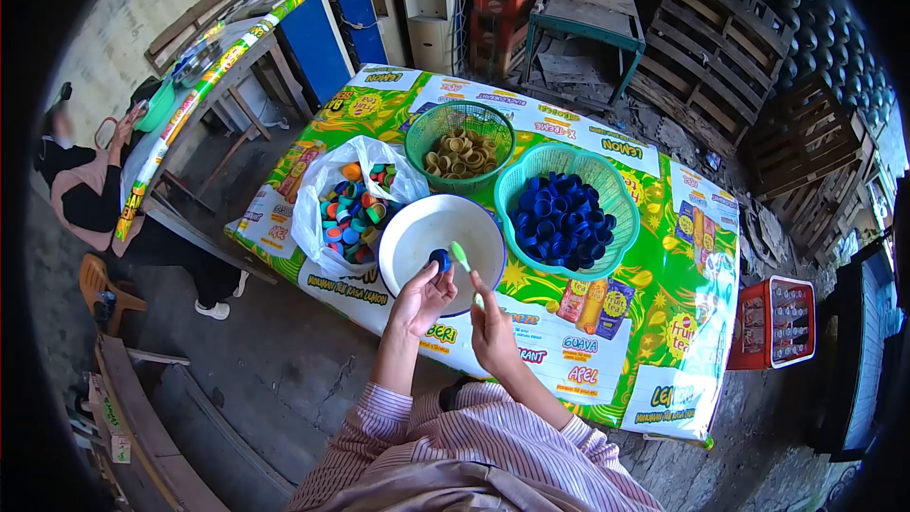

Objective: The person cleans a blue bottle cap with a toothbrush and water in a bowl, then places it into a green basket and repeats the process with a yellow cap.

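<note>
My left hand holds a dark blue bottle cap between its fingertips, over the near part of a white bowl with a dark rim. Closed round a green and white brush, my right hand is just to the right, with the brush head close to the cap. Behind the bowl stands a green basket of tan caps. A light green basket to the right holds many dark blue caps. To the left lies a white plastic bag with multicoloured caps.
A green and white printed cover lies on the table. At the far left a person sits by another table. Right of my table is a red crate; wooden pallets and a small table stand behind.
</note>
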Demonstrator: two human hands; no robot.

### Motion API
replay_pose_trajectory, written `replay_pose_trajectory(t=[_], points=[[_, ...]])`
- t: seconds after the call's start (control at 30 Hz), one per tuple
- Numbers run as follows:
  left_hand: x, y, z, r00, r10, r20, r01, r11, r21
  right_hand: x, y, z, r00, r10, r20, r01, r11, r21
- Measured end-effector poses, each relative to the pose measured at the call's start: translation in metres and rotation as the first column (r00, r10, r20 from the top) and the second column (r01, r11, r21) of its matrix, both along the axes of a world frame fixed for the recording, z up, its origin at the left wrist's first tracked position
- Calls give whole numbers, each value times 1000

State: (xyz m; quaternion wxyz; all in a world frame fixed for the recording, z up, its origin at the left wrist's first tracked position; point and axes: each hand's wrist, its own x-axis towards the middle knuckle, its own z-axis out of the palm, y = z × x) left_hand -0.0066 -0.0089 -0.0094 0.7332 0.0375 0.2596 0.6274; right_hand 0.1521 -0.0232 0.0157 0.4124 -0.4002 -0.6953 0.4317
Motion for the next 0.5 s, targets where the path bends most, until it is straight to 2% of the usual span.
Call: replay_pose_trajectory(t=[0.1,0.13,0.23,0.3,0.37,0.4,0.5], points=[[3,-3,8,998,56,-11,-56,998,-37,2,2,2,998,-41,-44,43,997,60],[5,-3,10,998,58,-9,-58,998,-40,3,-2,8,999,27,-27,-27,1000,-9],[6,-1,13,999,50,-7,-49,998,34,-1,0,-1,1000,-9,-4,9,998,56],[5,-2,11,997,68,-33,-70,995,-76,2,3,1,999,-27,20,27,1000,5],[1,1,7,999,35,-7,-35,998,-48,4,0,8,1000,-2,-19,2,1000,-17],[1,0,5,1000,-2,21,3,1000,-25,2,-1,5,1000,24,-1,-24,997,74],[1,-1,6,999,-6,35,6,1000,-7,1,5,-6,999,-30,-11,30,1000,-9]])
